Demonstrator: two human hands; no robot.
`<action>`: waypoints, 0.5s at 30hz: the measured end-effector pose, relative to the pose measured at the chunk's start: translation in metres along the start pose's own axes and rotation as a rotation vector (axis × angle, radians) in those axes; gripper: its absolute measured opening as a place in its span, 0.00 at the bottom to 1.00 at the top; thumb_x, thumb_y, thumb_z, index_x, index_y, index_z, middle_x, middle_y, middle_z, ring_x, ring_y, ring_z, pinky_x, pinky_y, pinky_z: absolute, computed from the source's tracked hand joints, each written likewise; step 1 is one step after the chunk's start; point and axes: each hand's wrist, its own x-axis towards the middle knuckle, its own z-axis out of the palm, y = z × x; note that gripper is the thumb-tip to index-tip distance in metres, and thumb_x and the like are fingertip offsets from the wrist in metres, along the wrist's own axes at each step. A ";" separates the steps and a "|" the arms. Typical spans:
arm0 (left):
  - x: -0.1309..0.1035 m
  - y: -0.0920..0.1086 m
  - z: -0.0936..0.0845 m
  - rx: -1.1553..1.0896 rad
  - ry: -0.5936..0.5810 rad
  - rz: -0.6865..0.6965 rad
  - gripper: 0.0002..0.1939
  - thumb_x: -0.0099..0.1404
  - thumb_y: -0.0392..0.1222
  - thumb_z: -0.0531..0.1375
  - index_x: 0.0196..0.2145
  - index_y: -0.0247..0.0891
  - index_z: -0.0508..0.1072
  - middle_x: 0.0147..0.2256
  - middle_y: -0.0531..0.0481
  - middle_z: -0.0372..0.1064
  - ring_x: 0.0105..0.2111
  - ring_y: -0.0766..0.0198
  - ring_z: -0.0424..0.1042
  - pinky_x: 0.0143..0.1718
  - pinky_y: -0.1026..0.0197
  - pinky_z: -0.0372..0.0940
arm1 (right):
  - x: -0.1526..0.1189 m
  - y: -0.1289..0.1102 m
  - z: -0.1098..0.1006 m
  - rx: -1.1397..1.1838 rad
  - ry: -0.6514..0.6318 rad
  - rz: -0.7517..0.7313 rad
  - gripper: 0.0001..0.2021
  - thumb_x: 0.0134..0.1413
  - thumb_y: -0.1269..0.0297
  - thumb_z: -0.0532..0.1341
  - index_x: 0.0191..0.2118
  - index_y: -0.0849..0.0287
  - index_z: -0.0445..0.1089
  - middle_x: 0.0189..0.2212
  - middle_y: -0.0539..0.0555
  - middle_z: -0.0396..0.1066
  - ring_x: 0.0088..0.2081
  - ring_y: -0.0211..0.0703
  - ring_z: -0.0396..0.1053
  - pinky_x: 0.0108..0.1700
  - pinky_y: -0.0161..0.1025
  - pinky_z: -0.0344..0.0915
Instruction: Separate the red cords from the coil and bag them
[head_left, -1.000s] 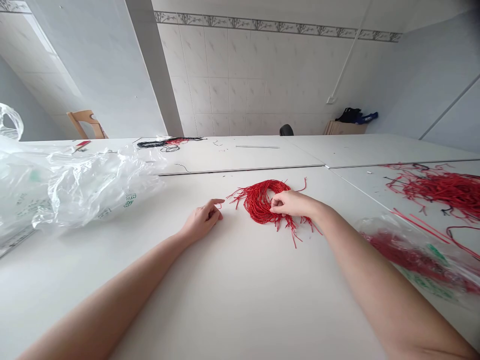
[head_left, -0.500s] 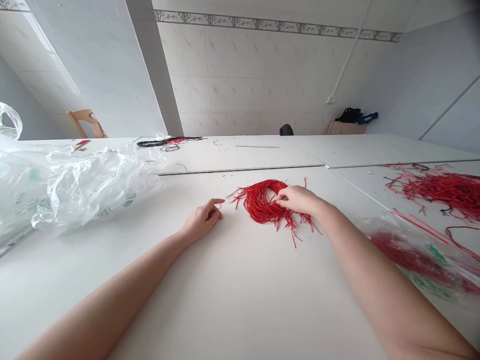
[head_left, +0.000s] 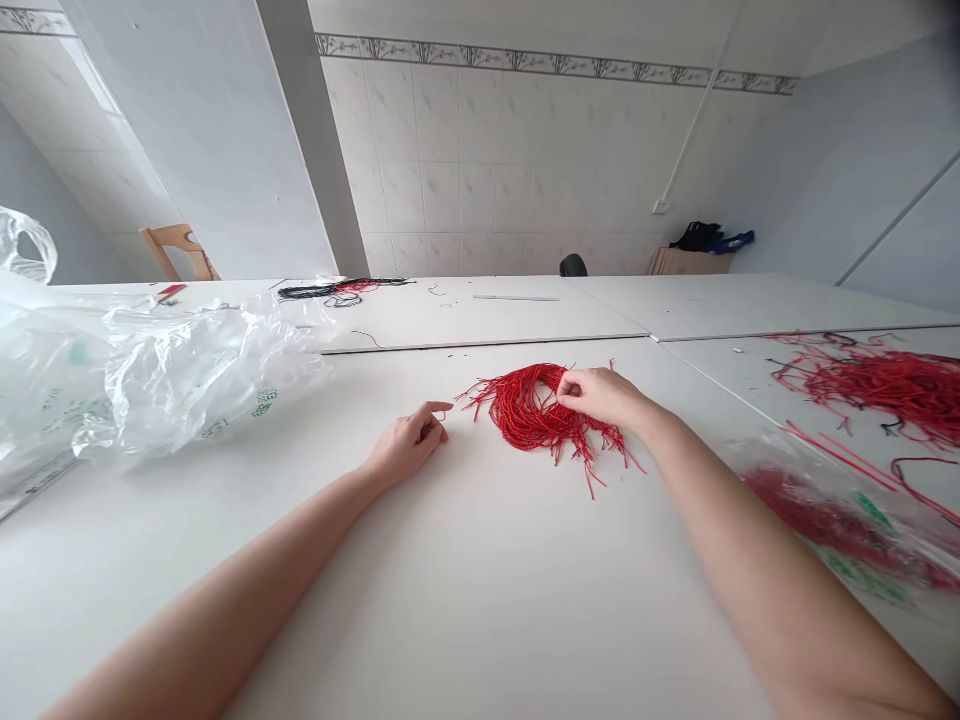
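A coiled bundle of red braided cords (head_left: 517, 410) lies on the white table, its loose frayed ends spread to the left and toward me. My right hand (head_left: 600, 393) is at the bundle's upper right side, thumb and forefinger pinched on red cord; the exact strands are hidden by the fingers. Left of the bundle, my left hand (head_left: 409, 440) rests low over the table with curled fingers and the forefinger pointing right. A short bit of red cord shows between its forefinger and thumb.
Clear plastic bags (head_left: 187, 375) with green print lie at the left. On the right are another plastic bag (head_left: 847, 530) holding red cords and a loose red heap (head_left: 892, 390). Black cords (head_left: 315, 292) and a thin metal strip (head_left: 516, 297) lie on the far table.
The view has shifted slightly, so everything sits a little lower. My right fingers have moved slightly at the bundle's edge; my left hand keeps its pose.
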 end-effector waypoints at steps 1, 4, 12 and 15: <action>0.000 0.000 0.000 0.000 0.000 -0.001 0.23 0.72 0.44 0.49 0.61 0.43 0.68 0.38 0.53 0.79 0.36 0.58 0.74 0.40 0.58 0.64 | -0.002 -0.001 -0.002 0.016 -0.020 -0.010 0.05 0.62 0.62 0.61 0.37 0.55 0.74 0.41 0.52 0.79 0.39 0.44 0.73 0.36 0.37 0.60; 0.000 0.001 0.000 0.001 0.002 0.000 0.23 0.71 0.44 0.49 0.61 0.43 0.68 0.38 0.53 0.79 0.37 0.58 0.75 0.40 0.58 0.65 | -0.005 -0.007 -0.002 0.068 -0.148 -0.055 0.06 0.59 0.59 0.65 0.33 0.54 0.75 0.37 0.50 0.79 0.37 0.42 0.73 0.34 0.35 0.61; -0.001 0.000 0.000 0.000 0.010 0.010 0.22 0.71 0.43 0.49 0.60 0.42 0.68 0.37 0.53 0.79 0.36 0.59 0.74 0.41 0.58 0.65 | -0.005 -0.016 0.011 0.088 -0.179 -0.038 0.05 0.52 0.71 0.66 0.27 0.57 0.72 0.32 0.51 0.77 0.34 0.42 0.69 0.33 0.37 0.58; -0.002 0.000 0.000 -0.003 0.010 0.008 0.23 0.71 0.43 0.49 0.60 0.43 0.68 0.37 0.53 0.79 0.35 0.59 0.74 0.40 0.59 0.64 | -0.004 -0.012 0.004 0.148 -0.186 -0.039 0.05 0.51 0.70 0.66 0.27 0.57 0.73 0.32 0.51 0.77 0.33 0.42 0.69 0.33 0.37 0.59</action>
